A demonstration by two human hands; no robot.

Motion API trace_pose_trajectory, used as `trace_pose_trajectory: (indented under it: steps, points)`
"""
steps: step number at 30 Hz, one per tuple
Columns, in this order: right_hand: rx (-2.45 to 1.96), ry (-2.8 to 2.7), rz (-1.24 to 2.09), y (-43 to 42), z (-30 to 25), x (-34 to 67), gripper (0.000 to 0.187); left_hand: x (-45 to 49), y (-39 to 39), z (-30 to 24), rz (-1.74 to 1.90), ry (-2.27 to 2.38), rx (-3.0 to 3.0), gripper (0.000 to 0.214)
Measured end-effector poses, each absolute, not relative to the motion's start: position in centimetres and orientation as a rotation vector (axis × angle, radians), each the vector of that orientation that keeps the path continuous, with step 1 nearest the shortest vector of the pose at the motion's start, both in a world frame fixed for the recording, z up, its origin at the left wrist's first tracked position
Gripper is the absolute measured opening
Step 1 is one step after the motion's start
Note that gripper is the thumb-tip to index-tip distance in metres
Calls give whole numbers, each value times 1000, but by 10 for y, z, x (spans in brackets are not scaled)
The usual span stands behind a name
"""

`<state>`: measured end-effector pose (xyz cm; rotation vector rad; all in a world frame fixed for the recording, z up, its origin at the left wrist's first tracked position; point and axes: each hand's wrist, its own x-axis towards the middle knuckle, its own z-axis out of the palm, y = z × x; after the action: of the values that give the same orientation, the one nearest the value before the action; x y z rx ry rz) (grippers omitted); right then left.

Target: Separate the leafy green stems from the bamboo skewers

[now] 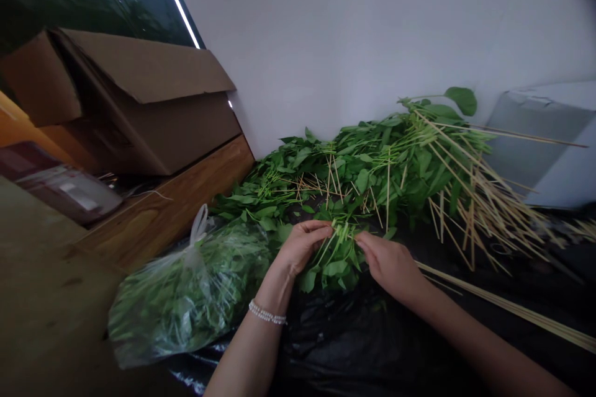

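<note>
In front of me is a small bunch of leafy greens (336,268), its pale cut stems lined up at the top and its leaves hanging toward me. My left hand (305,245) pinches the left side of the stems between thumb and fingers; a beaded bracelet circles that wrist. At the right end of the stem row, my right hand (384,257) is closed, fingertips pressed to the stems. Whether a stick is also in its fingers is hidden. Below both hands spreads black plastic sheeting (372,341).
Behind my hands, greens threaded on thin sticks (419,155) are heaped against the white wall (349,43). Loose sticks (516,310) lie at right, near a white container (535,136). A tied clear bag of greens (186,298) and a cardboard box (139,105) are at left.
</note>
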<state>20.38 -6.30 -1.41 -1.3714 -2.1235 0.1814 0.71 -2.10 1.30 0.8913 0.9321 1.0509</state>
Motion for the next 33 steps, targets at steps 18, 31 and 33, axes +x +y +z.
trace_pose_trajectory:
  steps: [18,31,33]
  points:
    - [-1536,-1833,85,-53,5,230,26,-20,-10,20,1255,1125,1101,37]
    - [-1587,-1552,-41,-45,14,252,22,-17,-24,21,480,1060,1793,26]
    - [-1575,-1556,-23,-45,15,251,22,-19,-26,20,257,1078,1912,26]
